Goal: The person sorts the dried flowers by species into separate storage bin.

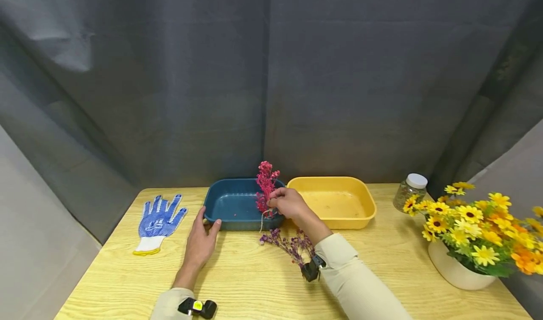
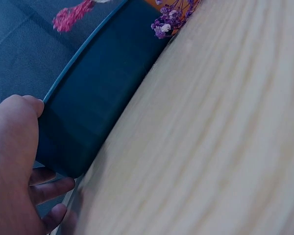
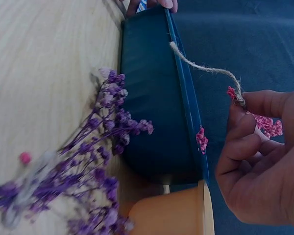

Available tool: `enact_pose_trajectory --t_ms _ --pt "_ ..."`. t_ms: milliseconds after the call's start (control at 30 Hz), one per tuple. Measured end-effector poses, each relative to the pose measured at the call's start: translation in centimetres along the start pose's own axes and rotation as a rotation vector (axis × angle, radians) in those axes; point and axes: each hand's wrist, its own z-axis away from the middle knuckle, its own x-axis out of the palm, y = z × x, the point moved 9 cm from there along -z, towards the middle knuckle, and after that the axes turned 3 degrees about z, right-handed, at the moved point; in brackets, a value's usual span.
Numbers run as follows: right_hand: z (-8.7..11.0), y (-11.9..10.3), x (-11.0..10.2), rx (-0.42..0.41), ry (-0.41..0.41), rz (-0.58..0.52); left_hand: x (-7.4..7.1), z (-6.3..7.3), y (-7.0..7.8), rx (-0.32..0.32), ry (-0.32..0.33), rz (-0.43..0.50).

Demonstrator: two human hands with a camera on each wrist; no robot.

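Note:
At the near left corner of the dark blue tub [image 1: 237, 225], my left hand [image 1: 201, 242] grips the tub, its thumb at the rim [image 2: 63, 81] and the other fingers by the end wall. Thumb and fingers of my right hand [image 1: 290, 203] pinch a bunch of pink dried flowers [image 1: 266, 183] at its tied stems, over the tub's right end. A loose tail of twine [image 3: 210, 69] hangs from the tie toward the tub's rim. Below my right forearm lies a bunch of purple dried flowers [image 1: 292, 247] on the table, also tied with string [image 3: 27, 188].
Right of the blue tub stands a yellow tub [image 1: 331, 223]. A blue-and-white work glove [image 1: 159, 221] lies at the left. Farther right are a white-lidded jar [image 1: 410, 192] and a pot [image 1: 456, 266] of yellow and orange flowers. A grey curtain [image 1: 212, 98] hangs behind the table.

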Motion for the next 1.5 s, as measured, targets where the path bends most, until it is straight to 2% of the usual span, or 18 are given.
enact_pose_trajectory --t_ms 167,367,700,867,1000,1133,1300,1400,1500 --pt "-1.3 -0.6 0.8 -0.025 -0.007 -0.001 -0.1 0.0 0.1 0.005 0.013 0.000" --pt "-1.7 0.2 1.2 -0.027 -0.003 0.000 0.1 0.1 -0.1 0.004 0.002 0.004" --pt "-0.3 0.6 -0.5 -0.120 0.037 -0.045 -0.2 0.2 0.3 0.009 0.009 0.013" --pt "0.8 0.9 -1.5 -0.154 0.051 0.026 -0.3 0.3 0.5 0.006 0.018 0.012" --pt "1.8 1.1 -2.3 -0.182 0.080 0.066 -0.7 0.4 0.9 0.016 0.051 0.002" --pt "2.7 1.5 -3.0 -0.215 0.099 0.089 -1.5 0.5 1.7 0.051 0.123 -0.030" --pt "4.0 2.3 -4.2 -0.235 0.118 0.087 -2.4 0.9 3.6 0.120 0.224 -0.040" --pt "4.8 2.9 -5.0 -0.244 0.133 0.091 -2.7 1.5 5.1 0.182 0.266 0.003" --pt "5.4 3.5 -5.9 -0.253 0.156 0.099 -2.5 2.2 6.8 0.275 0.295 0.061"
